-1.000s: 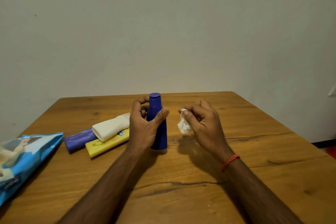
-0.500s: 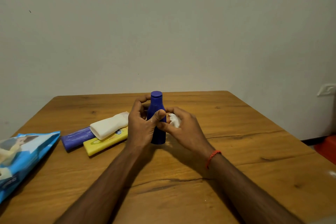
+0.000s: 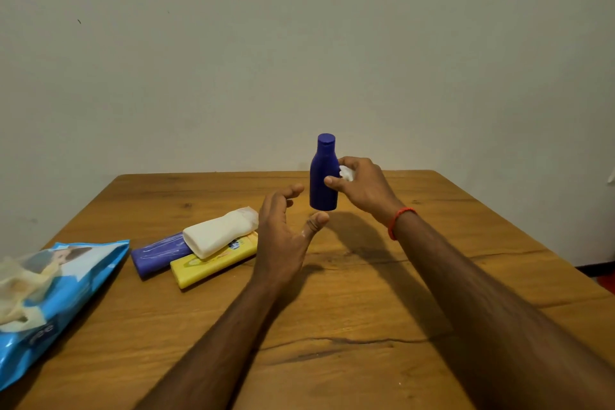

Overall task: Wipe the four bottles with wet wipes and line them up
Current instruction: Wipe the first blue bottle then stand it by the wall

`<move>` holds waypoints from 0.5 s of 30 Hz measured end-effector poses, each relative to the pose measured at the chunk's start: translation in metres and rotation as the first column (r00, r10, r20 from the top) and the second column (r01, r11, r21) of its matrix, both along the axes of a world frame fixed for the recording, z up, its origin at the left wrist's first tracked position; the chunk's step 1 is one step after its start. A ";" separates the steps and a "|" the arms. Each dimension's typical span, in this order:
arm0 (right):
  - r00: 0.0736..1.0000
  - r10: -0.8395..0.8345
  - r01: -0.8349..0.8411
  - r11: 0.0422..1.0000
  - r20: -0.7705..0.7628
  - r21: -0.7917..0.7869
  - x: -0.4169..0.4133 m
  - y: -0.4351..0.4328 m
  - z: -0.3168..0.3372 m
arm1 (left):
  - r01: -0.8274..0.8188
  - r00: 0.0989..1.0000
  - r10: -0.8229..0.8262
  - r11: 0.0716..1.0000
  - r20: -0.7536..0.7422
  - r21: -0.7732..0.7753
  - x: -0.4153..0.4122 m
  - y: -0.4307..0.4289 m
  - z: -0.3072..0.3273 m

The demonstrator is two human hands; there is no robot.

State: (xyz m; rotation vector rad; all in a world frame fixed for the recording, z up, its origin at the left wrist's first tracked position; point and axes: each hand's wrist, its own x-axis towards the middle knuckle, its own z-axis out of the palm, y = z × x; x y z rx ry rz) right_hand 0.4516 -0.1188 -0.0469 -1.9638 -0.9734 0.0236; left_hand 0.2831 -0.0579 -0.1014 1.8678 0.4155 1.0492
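A dark blue bottle (image 3: pixel 322 176) is upright near the far middle of the wooden table (image 3: pixel 382 293). My right hand (image 3: pixel 362 186) grips its right side, with a crumpled white wet wipe (image 3: pixel 346 173) pinched against it. My left hand (image 3: pixel 286 230) hovers just left of and below the bottle, fingers spread, touching nothing. Three more bottles lie in a pile to the left: a white one (image 3: pixel 218 235) resting on a yellow one (image 3: pixel 213 265) and a purple one (image 3: pixel 156 251).
A blue wet-wipe pack (image 3: pixel 63 296) lies at the table's left edge with a wipe sticking out. A plain wall stands right behind the table's far edge. The table's right edge drops off near my right forearm.
My left hand has let go of the blue bottle and opened. My right hand, still with the wipe, has taken the bottle and carried it farther from me and to the right.
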 end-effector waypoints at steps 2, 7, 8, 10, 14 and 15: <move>1.000 -0.010 0.010 1.000 -0.011 0.000 0.011 0.015 -0.002 | -0.024 1.000 0.024 1.000 -0.001 0.017 0.001 0.001 -0.003; 0.999 -0.022 0.020 0.999 -0.036 -0.043 0.030 0.060 -0.012 | -0.077 0.997 0.077 0.997 0.002 0.007 0.007 -0.002 -0.014; 0.999 -0.019 0.018 0.998 -0.030 -0.053 0.032 0.067 -0.014 | -0.082 0.997 0.082 0.997 0.001 -0.003 0.008 -0.003 -0.015; 1.000 -0.009 0.007 0.998 -0.027 -0.064 0.037 0.084 -0.017 | -0.097 0.995 0.097 0.995 -0.001 -0.001 0.010 -0.003 -0.017; 0.998 0.002 -0.007 0.998 -0.068 -0.070 0.052 0.117 -0.025 | -0.157 0.988 0.157 0.987 0.009 0.045 0.012 -0.004 -0.017; 0.997 -0.002 -0.003 0.998 -0.079 -0.067 0.056 0.124 -0.026 | -0.176 0.984 0.176 0.983 0.013 0.059 0.012 -0.005 -0.016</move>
